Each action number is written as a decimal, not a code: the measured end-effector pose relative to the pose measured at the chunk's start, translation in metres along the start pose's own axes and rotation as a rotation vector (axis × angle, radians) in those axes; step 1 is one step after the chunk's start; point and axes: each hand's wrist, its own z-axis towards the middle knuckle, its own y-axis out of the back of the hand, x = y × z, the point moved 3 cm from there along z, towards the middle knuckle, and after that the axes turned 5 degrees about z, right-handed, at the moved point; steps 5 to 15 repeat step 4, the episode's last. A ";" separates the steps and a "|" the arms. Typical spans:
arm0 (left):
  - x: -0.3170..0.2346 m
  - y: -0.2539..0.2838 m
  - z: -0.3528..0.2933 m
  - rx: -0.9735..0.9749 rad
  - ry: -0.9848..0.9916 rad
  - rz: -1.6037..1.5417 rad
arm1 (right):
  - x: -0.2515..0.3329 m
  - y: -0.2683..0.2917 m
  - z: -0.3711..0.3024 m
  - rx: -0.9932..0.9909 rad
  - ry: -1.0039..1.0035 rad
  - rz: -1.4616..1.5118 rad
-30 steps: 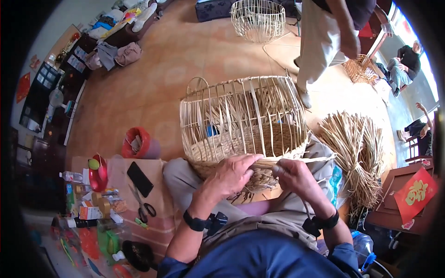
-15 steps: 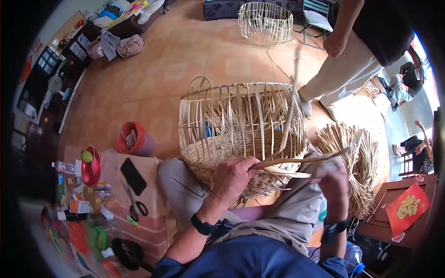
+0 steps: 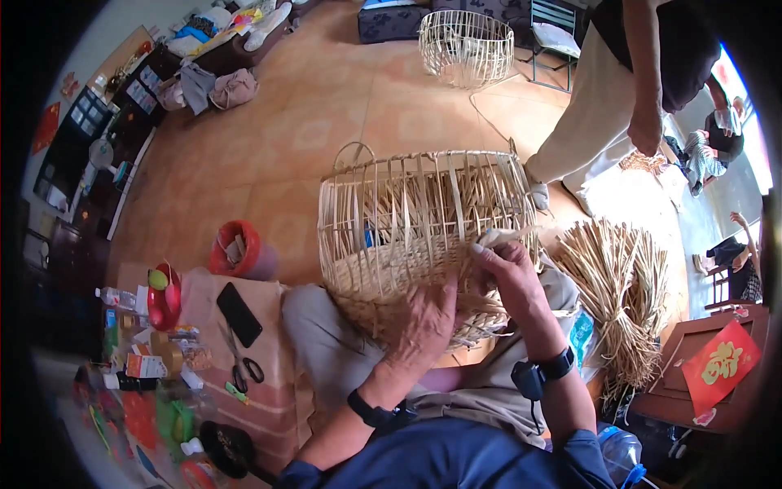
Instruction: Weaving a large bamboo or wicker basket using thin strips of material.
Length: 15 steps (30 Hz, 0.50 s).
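Note:
A half-woven straw basket (image 3: 366,265) lies tilted across my lap, with bare upright stakes above and a thick braided band below. My left hand (image 3: 423,318) presses on its woven wall, the back of the hand showing and the fingers stretched along the weave. Close by on the right, my right hand (image 3: 517,273) is closed on a pale straw strand (image 3: 498,237), pinched between thumb and fingers at the stakes. The strand's lower part is hidden behind the hands.
A large straw bundle (image 3: 615,285) lies to the right. On the left are a red bin (image 3: 236,248), scissors (image 3: 240,359), a phone (image 3: 239,314) and a cluttered low table. Another open-frame basket (image 3: 466,49) stands at the back. Another person's legs (image 3: 582,122) are near right.
My right hand has come left and up to the basket's stakes with a strand. My left hand has opened and settled on the weave. The other person's arm has shifted right.

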 end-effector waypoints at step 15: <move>-0.017 0.000 -0.001 0.009 -0.072 0.415 | 0.002 -0.005 0.017 0.064 0.039 -0.213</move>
